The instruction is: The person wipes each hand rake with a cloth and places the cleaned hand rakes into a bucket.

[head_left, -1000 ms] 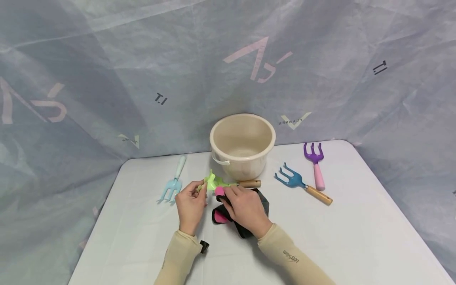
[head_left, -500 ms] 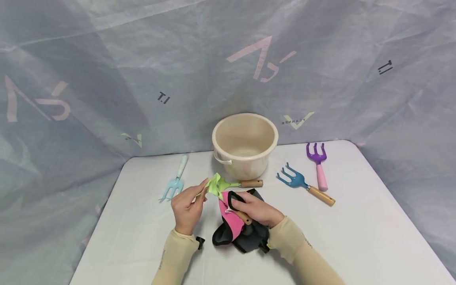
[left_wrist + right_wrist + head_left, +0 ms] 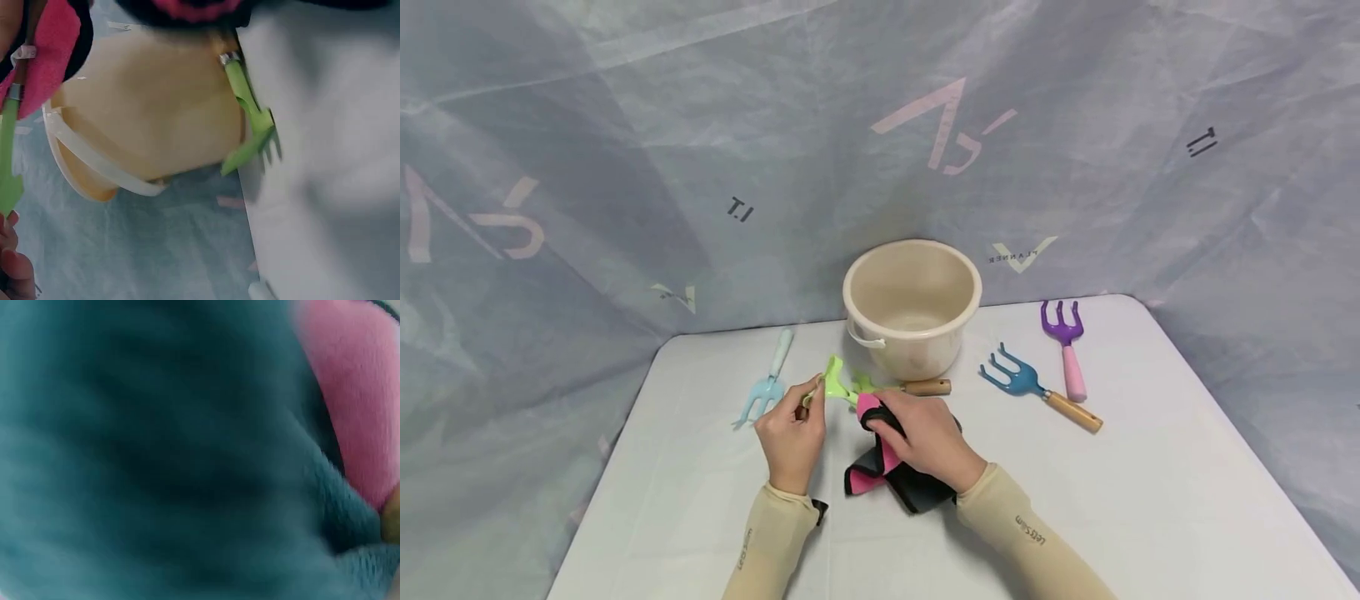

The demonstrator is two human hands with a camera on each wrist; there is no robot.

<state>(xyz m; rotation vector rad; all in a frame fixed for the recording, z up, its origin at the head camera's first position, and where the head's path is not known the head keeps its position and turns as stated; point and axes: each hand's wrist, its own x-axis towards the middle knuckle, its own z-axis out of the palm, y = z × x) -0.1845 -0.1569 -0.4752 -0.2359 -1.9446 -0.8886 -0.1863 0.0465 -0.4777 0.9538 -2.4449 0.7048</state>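
My left hand (image 3: 793,442) pinches the tined head of a light green hand fork (image 3: 834,385), held above the table. Around this fork's handle my right hand (image 3: 934,440) grips a cloth (image 3: 919,493), pink on one face and dark grey on the other, with black edging. In the left wrist view, the pink face (image 3: 60,47) wraps by the metal collar, and the left fingers (image 3: 17,265) are at the fork's head. Dark cloth (image 3: 156,450) fills most of the right wrist view, blurred. Most of the wooden handle is hidden by cloth and hand.
Behind the hands stands a cream bucket (image 3: 910,354). Against its base lies a second green fork with a wooden handle (image 3: 927,387). A pale blue fork (image 3: 767,389) lies left; a blue fork (image 3: 1021,381) and a purple fork with pink handle (image 3: 1072,371) lie right.
Half a second ago the wooden handle's end showed below the cloth; now the right hand and cloth cover it. The fork's head has turned and shifted slightly left with the left hand.
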